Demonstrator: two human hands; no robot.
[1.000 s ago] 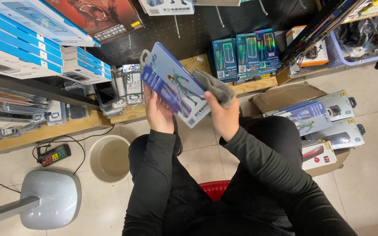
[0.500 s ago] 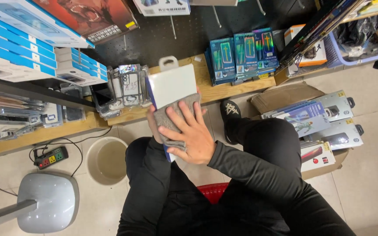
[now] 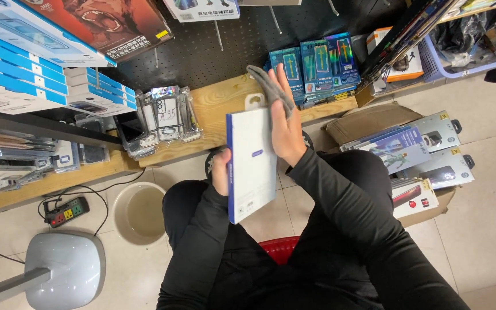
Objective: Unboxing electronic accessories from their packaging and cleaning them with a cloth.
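Head view: a seated person's left hand (image 3: 221, 172) grips a flat white box (image 3: 251, 163) upright over the lap, while the right hand (image 3: 287, 135) presses a grey cloth (image 3: 270, 86) against its far edge. More boxes (image 3: 426, 149) lie right, unwiped.

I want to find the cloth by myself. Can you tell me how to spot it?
Start at the wooden shelf in front of the seated person. Just before it, the left hand holds up a flat white box, and the right hand presses the cloth against its top edge. It is the only soft, crumpled grey thing among stiff packages.
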